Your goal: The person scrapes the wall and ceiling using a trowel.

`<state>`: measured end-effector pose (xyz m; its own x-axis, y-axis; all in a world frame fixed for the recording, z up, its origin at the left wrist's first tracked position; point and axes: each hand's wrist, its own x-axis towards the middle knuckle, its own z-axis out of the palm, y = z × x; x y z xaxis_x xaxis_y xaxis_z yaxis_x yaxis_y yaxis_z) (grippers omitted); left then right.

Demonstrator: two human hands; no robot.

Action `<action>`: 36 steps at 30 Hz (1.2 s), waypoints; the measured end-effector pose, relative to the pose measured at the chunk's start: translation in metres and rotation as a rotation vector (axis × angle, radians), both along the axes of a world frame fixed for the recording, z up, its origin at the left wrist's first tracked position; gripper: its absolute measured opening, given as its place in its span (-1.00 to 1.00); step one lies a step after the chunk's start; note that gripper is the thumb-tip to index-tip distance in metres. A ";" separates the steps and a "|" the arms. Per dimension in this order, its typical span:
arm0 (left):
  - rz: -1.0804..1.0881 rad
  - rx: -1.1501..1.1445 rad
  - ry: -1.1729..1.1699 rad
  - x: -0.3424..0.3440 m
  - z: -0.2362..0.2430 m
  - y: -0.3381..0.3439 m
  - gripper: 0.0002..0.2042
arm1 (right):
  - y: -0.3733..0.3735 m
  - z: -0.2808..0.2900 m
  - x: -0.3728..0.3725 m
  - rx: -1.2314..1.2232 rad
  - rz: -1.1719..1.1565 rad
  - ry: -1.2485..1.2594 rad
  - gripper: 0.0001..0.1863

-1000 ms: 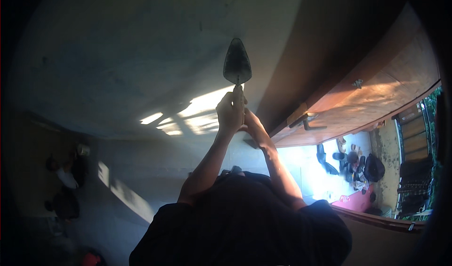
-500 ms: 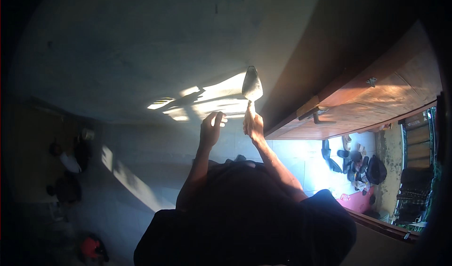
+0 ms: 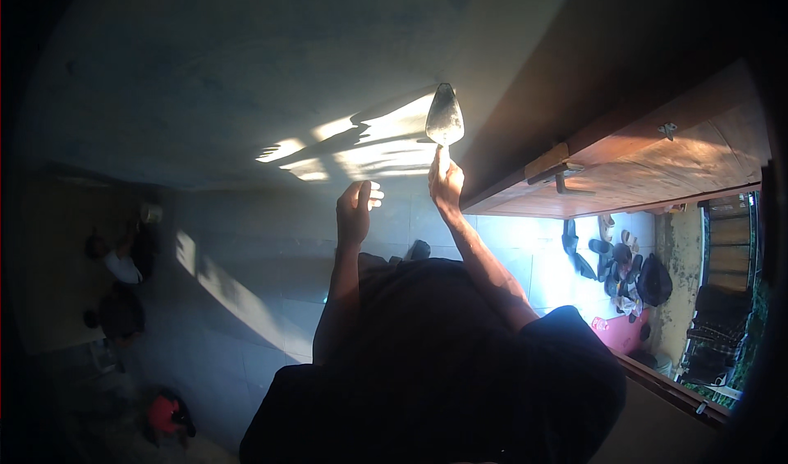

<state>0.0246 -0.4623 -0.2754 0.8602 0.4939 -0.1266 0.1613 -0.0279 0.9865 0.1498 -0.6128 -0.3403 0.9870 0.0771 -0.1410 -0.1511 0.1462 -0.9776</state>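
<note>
My right hand [image 3: 445, 183] is closed round the handle of a pointed trowel [image 3: 445, 116]. The trowel's grey blade points up, in front of the wall [image 3: 238, 78]; whether it touches the surface, I cannot tell. Sunlight falls on the wall beside the blade, with shadows of hands in it. Left of the trowel, my left hand [image 3: 356, 210] is raised with nothing in it. Its fingers are loosely bent and partly apart.
A wooden door [image 3: 632, 160] with a metal latch [image 3: 570, 183] stands to the right. Beyond it, several shoes [image 3: 601, 259] and a dark bag [image 3: 654, 279] lie on the floor. Two dim figures [image 3: 123, 259] and a red-and-black object [image 3: 167, 415] are at left.
The trowel and my right hand have moved up along the wall and slightly right. My left hand has shifted a little up and left, its fingers more bent.
</note>
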 end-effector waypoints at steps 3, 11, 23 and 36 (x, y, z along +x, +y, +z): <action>0.022 0.003 0.016 0.000 0.001 0.003 -0.67 | -0.008 -0.013 0.015 -0.235 -0.013 -0.243 -0.41; 0.000 -0.025 0.038 0.005 -0.008 0.002 -0.66 | -0.009 0.049 0.047 -0.217 -0.095 -0.473 -0.45; 0.037 -0.024 0.014 -0.008 -0.010 0.004 -0.68 | 0.000 0.008 0.031 -0.519 -0.052 -0.430 -0.39; 0.046 -0.023 0.010 -0.002 -0.019 0.008 -0.66 | 0.017 0.005 0.012 -0.468 -0.094 -0.349 -0.47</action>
